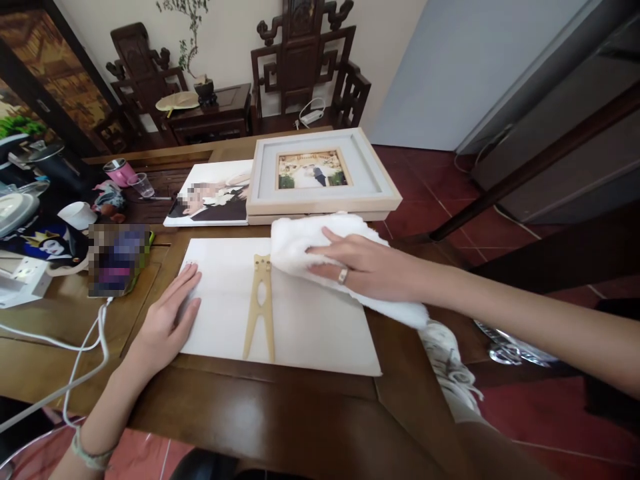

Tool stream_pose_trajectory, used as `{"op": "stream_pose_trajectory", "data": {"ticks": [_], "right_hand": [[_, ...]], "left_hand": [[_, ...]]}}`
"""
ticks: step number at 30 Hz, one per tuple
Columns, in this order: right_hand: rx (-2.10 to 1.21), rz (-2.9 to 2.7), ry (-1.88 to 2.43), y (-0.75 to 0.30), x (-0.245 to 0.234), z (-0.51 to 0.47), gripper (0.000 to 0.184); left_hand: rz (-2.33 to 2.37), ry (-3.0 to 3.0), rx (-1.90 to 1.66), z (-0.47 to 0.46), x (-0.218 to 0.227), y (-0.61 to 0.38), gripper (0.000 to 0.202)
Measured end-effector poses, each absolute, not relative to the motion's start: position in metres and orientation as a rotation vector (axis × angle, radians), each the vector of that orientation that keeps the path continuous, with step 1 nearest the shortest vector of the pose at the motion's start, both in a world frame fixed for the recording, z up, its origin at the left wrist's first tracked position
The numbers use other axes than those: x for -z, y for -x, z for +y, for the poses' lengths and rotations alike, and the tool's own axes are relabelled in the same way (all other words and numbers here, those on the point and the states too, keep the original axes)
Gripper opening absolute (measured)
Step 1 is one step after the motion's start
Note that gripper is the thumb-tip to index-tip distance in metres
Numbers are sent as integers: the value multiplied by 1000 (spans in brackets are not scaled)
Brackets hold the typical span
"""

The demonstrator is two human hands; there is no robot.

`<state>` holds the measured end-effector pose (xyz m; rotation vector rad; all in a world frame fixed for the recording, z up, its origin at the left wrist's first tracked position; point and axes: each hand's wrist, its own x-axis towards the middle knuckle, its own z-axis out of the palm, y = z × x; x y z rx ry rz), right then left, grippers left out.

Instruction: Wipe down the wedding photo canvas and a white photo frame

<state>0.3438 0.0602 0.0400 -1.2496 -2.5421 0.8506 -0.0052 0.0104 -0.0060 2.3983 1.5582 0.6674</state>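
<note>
Carved dark chairs [305, 60] and a potted plant [203, 87] stand along the pale wall behind a brown wooden table [300, 417]. Near the table's near edge lies a white board [317, 333], with a beige stand [261, 268] on it, its two legs pointing to the board's near edge. The left hand [165, 327] rests on the board's left edge, its fingers close together and the thumb apart. The right hand [360, 263], wearing a ring [343, 275], lies over a white cloth [295, 248] that covers the board's far right corner; its fingers are slightly spread, though whether they grip the cloth I cannot tell. At the table's far right corner, a picture frame [370, 177] lies just beside a photo print [215, 193].
</note>
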Motion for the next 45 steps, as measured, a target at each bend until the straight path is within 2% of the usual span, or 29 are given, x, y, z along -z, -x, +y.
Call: {"op": "stream_pose_trajectory", "data": {"ticks": [4, 9, 14, 19, 21, 24, 27, 29, 34, 37, 38, 41, 45], "right_hand": [[-680, -2522, 1108, -341, -25, 63, 37], [-632, -2549, 907, -328, -23, -1, 27], [-939, -2422, 1010, -319, -54, -49, 24], [-1223, -2267, 1215, -318, -63, -7, 36], [-1117, -2240, 1257, -311, -55, 17, 36], [-790, -2368, 1178, -289, -37, 44, 35], [-485, -2486, 1100, -263, -20, 48, 38], [-392, -2525, 1046, -250, -14, 35, 39], [-453, -2623, 802, -245, -19, -24, 43], [-517, -2727, 703, -251, -26, -40, 32], [-523, -2767, 675, -254, -29, -38, 31], [-537, -2815, 697, -258, -32, -10, 44], [-495, -2733, 878, -254, -28, 42, 43]], "left_hand": [[1556, -2385, -659, 11, 6, 6, 45], [1550, -2388, -668, 11, 6, 6, 45], [1538, -2409, -669, 10, 5, 3, 45], [1549, -2404, -660, 10, 6, 4, 45], [1544, -2411, -660, 10, 6, 5, 45], [1548, -2414, -656, 10, 7, 6, 45], [1555, -2402, -656, 10, 6, 6, 45], [1555, -2394, -656, 10, 6, 5, 45], [1549, -2399, -650, 10, 5, 4, 45], [1541, -2412, -655, 10, 5, 4, 46], [1540, -2414, -649, 10, 5, 4, 46], [1541, -2409, -641, 11, 6, 4, 46], [1548, -2395, -657, 11, 6, 4, 45]]}}
